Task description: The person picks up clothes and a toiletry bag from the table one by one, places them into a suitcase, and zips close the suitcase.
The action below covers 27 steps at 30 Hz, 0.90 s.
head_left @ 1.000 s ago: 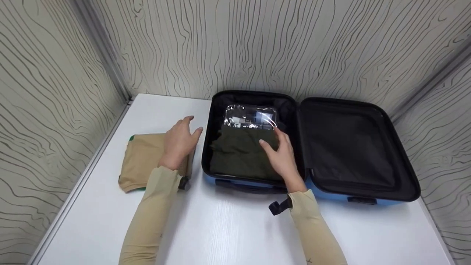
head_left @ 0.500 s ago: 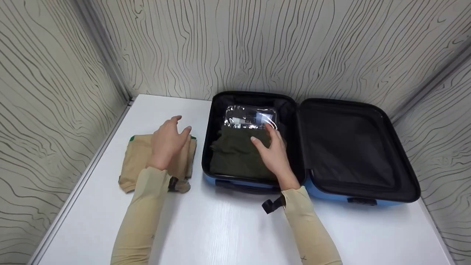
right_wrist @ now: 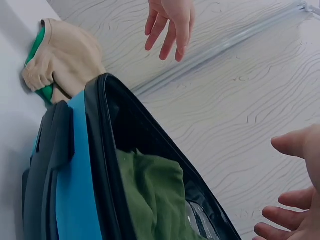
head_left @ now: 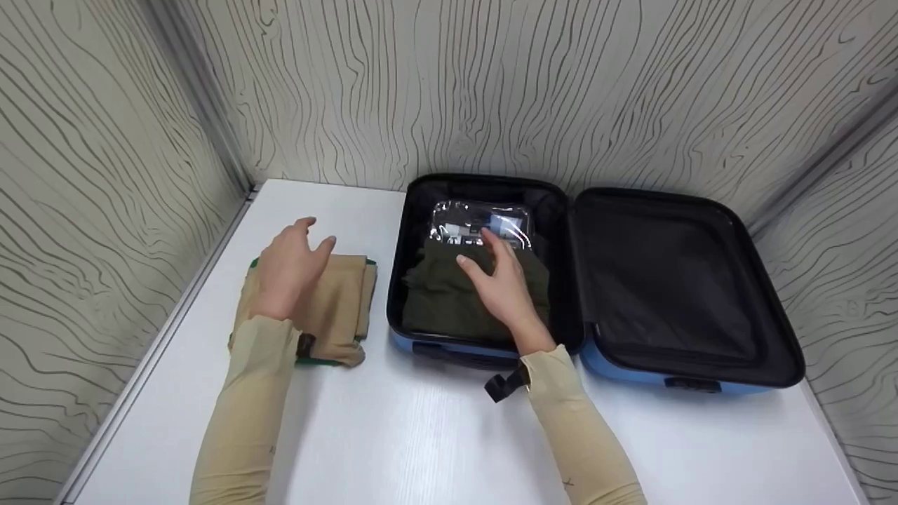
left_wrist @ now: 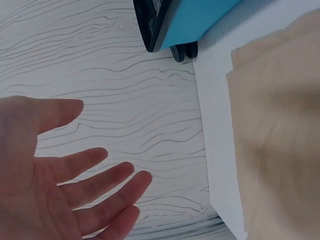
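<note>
Above the folded tan cloth with green edging [head_left: 337,294] hovers my left hand [head_left: 286,270], fingers spread and holding nothing. The left wrist view shows that hand [left_wrist: 75,185] apart from the cloth [left_wrist: 280,130]. My right hand [head_left: 501,284] is over the dark green folded cloth [head_left: 449,298] in the suitcase's left half, its fingers loosely bent and empty. Behind the green cloth lies a clear pouch [head_left: 456,214] with small items inside. In the right wrist view, the right hand [right_wrist: 295,200] is raised beside the green cloth [right_wrist: 152,187].
The blue suitcase with black lining lies open on the white table [head_left: 414,435], its right half [head_left: 673,280] flat beside the filled half. Patterned walls [head_left: 491,84] stand behind and at both sides, with metal strips at the corners.
Both hands have moved left: the left hand from the tan cloth's right part to over its left part, the right hand across the green cloth. The cloths and suitcase have stayed put.
</note>
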Tool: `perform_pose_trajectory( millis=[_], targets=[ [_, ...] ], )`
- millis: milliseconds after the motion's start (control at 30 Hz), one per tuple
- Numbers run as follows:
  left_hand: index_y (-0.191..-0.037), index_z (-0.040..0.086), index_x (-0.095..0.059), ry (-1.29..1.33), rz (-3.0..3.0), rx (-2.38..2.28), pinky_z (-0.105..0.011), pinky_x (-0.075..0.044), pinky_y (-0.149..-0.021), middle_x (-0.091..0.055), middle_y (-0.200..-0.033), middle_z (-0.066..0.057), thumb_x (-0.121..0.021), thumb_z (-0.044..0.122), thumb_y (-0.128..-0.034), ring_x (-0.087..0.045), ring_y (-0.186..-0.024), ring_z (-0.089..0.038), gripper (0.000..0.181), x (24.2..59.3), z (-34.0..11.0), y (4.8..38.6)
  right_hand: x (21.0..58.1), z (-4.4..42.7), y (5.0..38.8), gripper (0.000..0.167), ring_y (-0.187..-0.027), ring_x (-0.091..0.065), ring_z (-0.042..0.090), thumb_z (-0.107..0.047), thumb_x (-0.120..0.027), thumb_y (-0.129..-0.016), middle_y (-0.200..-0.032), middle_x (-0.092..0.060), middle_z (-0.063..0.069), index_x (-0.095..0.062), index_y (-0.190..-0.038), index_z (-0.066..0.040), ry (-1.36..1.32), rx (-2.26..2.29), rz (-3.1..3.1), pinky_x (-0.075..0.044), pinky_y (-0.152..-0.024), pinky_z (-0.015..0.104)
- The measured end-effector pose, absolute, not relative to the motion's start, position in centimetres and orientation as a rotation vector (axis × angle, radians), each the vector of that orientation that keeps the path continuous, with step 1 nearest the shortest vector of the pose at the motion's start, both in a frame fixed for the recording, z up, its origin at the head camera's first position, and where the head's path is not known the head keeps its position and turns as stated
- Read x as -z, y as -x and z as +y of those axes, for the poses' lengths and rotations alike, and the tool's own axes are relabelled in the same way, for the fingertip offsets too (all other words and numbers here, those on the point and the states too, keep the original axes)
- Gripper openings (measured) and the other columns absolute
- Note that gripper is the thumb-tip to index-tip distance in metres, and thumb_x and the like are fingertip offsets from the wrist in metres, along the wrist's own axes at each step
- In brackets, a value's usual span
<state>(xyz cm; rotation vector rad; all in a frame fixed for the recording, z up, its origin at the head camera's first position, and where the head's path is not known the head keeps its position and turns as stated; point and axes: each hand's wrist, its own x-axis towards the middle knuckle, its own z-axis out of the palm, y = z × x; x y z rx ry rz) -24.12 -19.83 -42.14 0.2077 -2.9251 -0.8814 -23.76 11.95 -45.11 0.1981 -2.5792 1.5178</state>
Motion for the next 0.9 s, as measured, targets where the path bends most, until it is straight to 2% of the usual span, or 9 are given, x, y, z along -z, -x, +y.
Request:
perform_pose_trajectory(
  millis=[267, 500, 700, 800, 900],
  targets=[
    [-0.15, -0.002, -0.044, -0.244, -2.908, 0.927, -0.06, -0.047, -0.096, -0.051, -0.143, -0.029, -0.054, 0.037, -0.1045, -0.057, -0.119, -0.047, 0.061, 42.4, -21.4, 23.8, 45.2, 10.6, 23.7, 0.067, -0.134, -0.046, 0.032, -0.03, -0.071, -0.096, -0.146, -0.05, 0.017, -0.045, -0.152, -0.002, -0.242, -1.547, -2.567, -0.039, -0.109, 0.045],
    [-0.151, -0.004, -0.041, -0.242, -2.908, 0.939, -0.058, -0.05, -0.087, -0.05, -0.144, -0.031, -0.053, 0.038, -0.1044, -0.061, -0.105, -0.043, 0.064, 42.6, -22.8, 23.4, 45.0, 9.6, 23.5, 0.066, -0.135, -0.044, 0.032, -0.028, -0.07, -0.098, -0.146, -0.049, 0.017, -0.044, -0.152, -0.002, -0.272, -1.607, -2.569, -0.037, -0.11, 0.045],
    [-0.153, -0.003, -0.039, -0.299, -2.92, 0.968, -0.054, -0.05, -0.082, -0.047, -0.146, -0.031, -0.052, 0.04, -0.1048, -0.058, -0.093, -0.035, 0.066, 42.7, -24.1, 23.0, 44.5, 8.5, 23.3, 0.066, -0.137, -0.043, 0.03, -0.03, -0.069, -0.099, -0.149, -0.047, 0.015, -0.043, -0.153, -0.004, -0.293, -1.659, -2.595, -0.036, -0.112, 0.043],
    [-0.153, -0.003, -0.038, -0.333, -2.922, 0.98, -0.056, -0.049, -0.087, -0.046, -0.147, -0.032, -0.051, 0.04, -0.1051, -0.059, -0.096, -0.037, 0.066, 42.8, -24.6, 22.7, 44.4, 7.9, 23.3, 0.067, -0.139, -0.041, 0.028, -0.032, -0.068, -0.099, -0.152, -0.045, 0.013, -0.041, -0.155, -0.006, -0.308, -1.681, -2.613, -0.034, -0.113, 0.041],
    [-0.154, -0.004, -0.037, -0.362, -2.922, 0.993, -0.059, -0.046, -0.095, -0.045, -0.148, -0.032, -0.051, 0.04, -0.1052, -0.059, -0.109, -0.043, 0.067, 43.0, -25.2, 22.6, 44.3, 7.3, 23.3, 0.068, -0.141, -0.04, 0.026, -0.033, -0.067, -0.1, -0.155, -0.042, 0.011, -0.039, -0.156, -0.006, -0.327, -1.684, -2.627, -0.033, -0.114, 0.04]
  ],
)
